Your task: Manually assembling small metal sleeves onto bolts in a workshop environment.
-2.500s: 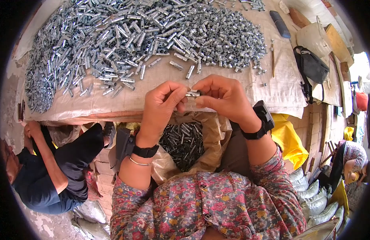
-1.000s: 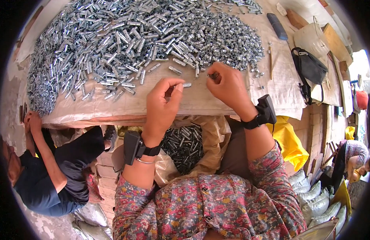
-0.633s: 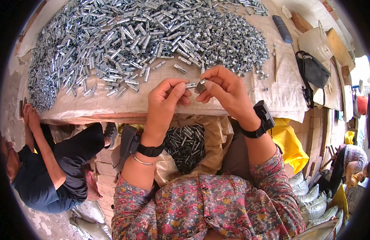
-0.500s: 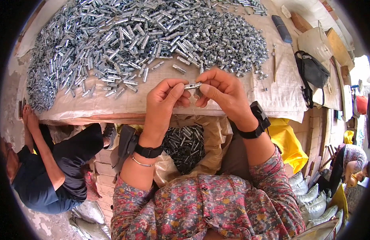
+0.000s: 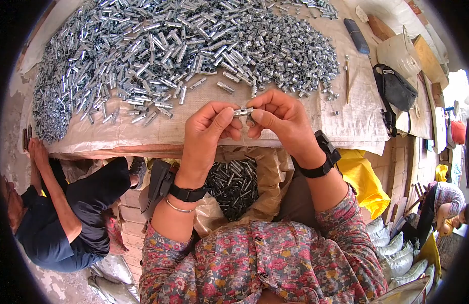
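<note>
Pinching the tube at both ends, I've brought left hand and right hand together, steadying it.

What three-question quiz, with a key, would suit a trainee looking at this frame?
1. True or false: the left hand and the right hand both grip the small metal tube.
2. What fills the open tan bag below the hands? A) folded cloths B) metal pieces C) wooden pegs
3. Fill in: in the picture, the black bag lies to the ____ of the metal pile.
Key: 1 true; 2 B; 3 right.
</note>
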